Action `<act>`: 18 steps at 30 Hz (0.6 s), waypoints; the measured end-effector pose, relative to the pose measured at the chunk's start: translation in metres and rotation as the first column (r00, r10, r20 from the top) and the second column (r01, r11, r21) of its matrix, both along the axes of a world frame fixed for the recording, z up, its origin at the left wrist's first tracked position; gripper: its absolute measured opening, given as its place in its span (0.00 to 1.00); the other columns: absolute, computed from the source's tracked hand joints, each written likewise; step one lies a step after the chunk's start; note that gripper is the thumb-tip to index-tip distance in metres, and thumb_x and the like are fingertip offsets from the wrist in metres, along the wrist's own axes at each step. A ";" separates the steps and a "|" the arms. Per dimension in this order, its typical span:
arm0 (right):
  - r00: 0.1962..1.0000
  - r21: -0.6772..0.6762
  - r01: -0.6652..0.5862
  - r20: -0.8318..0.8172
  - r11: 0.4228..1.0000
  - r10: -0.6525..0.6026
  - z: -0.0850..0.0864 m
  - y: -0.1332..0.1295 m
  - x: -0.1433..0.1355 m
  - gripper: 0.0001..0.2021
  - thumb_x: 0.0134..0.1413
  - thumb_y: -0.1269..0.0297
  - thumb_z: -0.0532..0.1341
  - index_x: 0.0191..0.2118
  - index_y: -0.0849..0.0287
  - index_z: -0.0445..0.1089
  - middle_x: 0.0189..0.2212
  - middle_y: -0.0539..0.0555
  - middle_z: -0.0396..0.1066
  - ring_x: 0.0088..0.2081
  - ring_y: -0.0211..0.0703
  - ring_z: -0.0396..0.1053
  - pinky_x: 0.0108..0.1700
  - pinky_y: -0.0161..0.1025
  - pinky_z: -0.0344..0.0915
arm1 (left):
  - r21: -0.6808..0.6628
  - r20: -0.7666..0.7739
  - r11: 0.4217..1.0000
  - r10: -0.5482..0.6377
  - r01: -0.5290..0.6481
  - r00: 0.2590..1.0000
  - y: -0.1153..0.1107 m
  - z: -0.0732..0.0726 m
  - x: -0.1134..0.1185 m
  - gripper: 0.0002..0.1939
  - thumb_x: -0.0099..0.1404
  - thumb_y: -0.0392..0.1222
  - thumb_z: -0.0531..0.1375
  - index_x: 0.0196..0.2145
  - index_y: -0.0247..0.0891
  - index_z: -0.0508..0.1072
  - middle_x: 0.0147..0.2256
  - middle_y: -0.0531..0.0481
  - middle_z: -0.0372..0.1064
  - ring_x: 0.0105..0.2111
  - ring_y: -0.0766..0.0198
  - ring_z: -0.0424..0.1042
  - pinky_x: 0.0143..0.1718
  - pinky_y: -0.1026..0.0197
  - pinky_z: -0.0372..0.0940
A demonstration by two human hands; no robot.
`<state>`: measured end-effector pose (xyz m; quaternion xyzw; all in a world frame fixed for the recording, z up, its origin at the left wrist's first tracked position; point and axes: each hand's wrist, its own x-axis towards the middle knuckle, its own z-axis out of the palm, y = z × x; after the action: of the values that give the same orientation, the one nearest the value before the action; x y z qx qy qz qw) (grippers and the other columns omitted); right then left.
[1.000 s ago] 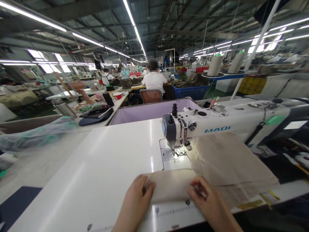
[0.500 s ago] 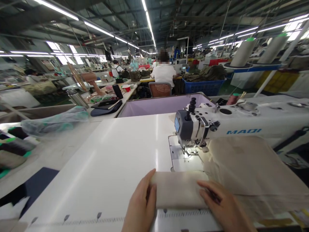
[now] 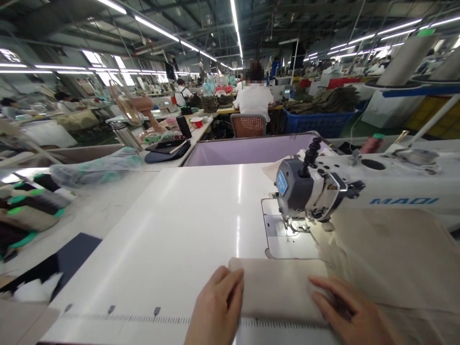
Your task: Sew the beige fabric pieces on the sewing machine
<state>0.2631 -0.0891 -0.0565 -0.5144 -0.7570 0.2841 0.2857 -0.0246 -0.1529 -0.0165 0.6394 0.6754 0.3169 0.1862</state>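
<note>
A folded strip of beige fabric (image 3: 276, 290) lies on the white table just in front of the sewing machine's needle plate. My left hand (image 3: 217, 304) pinches the strip's left end between thumb and fingers. At the right end, my right hand (image 3: 347, 306) has thumb and fingers closed on the fabric. The white sewing machine (image 3: 395, 184), with its dark head and lit needle area, stands beyond the strip. More beige fabric (image 3: 406, 258) spreads to the right, under the machine arm, and meets the strip.
A printed ruler scale (image 3: 125, 318) runs along the front edge of the table. Thread cones (image 3: 34, 215) and dark fabric pieces (image 3: 77, 256) lie at the left. Behind the table is a lilac-lined bin (image 3: 233, 152); a seated person (image 3: 253, 99) is beyond it.
The view has shifted left, so the machine appears farther right and larger. My left fingers have closed more tightly at the strip's upper left corner. My right hand stays at its right end.
</note>
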 end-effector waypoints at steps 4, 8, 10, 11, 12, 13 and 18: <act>0.999 -0.007 0.031 0.015 1.000 -0.030 -0.002 0.002 -0.002 0.15 0.59 0.48 0.62 0.43 0.48 0.80 0.40 0.51 0.81 0.39 0.45 0.80 0.37 0.29 0.75 | -0.005 0.051 1.000 0.011 -0.011 0.999 0.000 0.002 -0.002 0.14 0.73 0.44 0.54 0.49 0.44 0.78 0.35 0.47 0.72 0.35 0.61 0.75 0.37 0.64 0.72; 0.999 -0.049 0.038 0.024 0.998 -0.037 -0.002 0.004 0.000 0.15 0.58 0.47 0.62 0.42 0.48 0.81 0.39 0.51 0.82 0.38 0.46 0.80 0.37 0.30 0.75 | -0.036 0.074 0.999 0.021 -0.019 0.997 0.000 0.005 -0.004 0.14 0.74 0.44 0.54 0.49 0.44 0.78 0.33 0.48 0.72 0.33 0.61 0.74 0.36 0.64 0.72; 0.999 -0.059 0.044 0.012 0.997 -0.043 0.002 0.004 0.000 0.15 0.56 0.47 0.62 0.41 0.48 0.81 0.38 0.51 0.82 0.37 0.47 0.80 0.36 0.30 0.75 | -0.050 0.073 0.999 0.025 -0.021 0.997 0.001 0.005 -0.004 0.14 0.73 0.43 0.55 0.48 0.43 0.79 0.32 0.48 0.71 0.32 0.61 0.74 0.35 0.63 0.72; 0.999 -0.065 0.047 0.008 0.997 -0.046 0.004 0.004 0.000 0.15 0.56 0.47 0.63 0.41 0.48 0.82 0.38 0.51 0.82 0.37 0.47 0.80 0.36 0.30 0.75 | -0.053 0.077 0.998 0.028 -0.024 0.997 0.001 0.005 -0.004 0.13 0.73 0.43 0.55 0.47 0.43 0.80 0.32 0.48 0.71 0.32 0.61 0.74 0.35 0.64 0.71; 0.999 -0.069 0.054 0.004 0.996 -0.054 0.007 0.004 0.000 0.16 0.55 0.46 0.63 0.40 0.48 0.82 0.37 0.51 0.82 0.37 0.47 0.80 0.35 0.30 0.75 | -0.053 0.084 0.998 0.031 -0.027 0.996 0.000 0.005 -0.004 0.13 0.73 0.43 0.56 0.47 0.44 0.80 0.32 0.48 0.71 0.32 0.61 0.74 0.35 0.64 0.71; 0.998 -0.070 0.064 0.000 0.995 -0.064 0.009 0.004 0.000 0.16 0.54 0.46 0.64 0.39 0.49 0.82 0.37 0.51 0.82 0.36 0.47 0.80 0.35 0.30 0.75 | -0.047 0.094 0.998 0.034 -0.029 0.995 -0.001 0.005 -0.004 0.13 0.73 0.43 0.56 0.46 0.44 0.80 0.32 0.49 0.71 0.32 0.61 0.74 0.35 0.64 0.71; 0.997 -0.061 0.076 0.000 0.995 -0.076 0.013 0.004 -0.001 0.16 0.52 0.45 0.65 0.38 0.48 0.82 0.35 0.50 0.82 0.34 0.47 0.80 0.33 0.29 0.75 | 0.000 0.127 1.000 0.029 -0.029 0.992 -0.006 0.001 -0.005 0.14 0.73 0.45 0.56 0.48 0.45 0.80 0.31 0.50 0.69 0.31 0.63 0.73 0.34 0.65 0.71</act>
<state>0.2624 -0.0852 -0.0439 -0.5508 -0.7276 0.2965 0.2814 -0.0292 -0.1587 -0.0156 0.6083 0.6710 0.3602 0.2234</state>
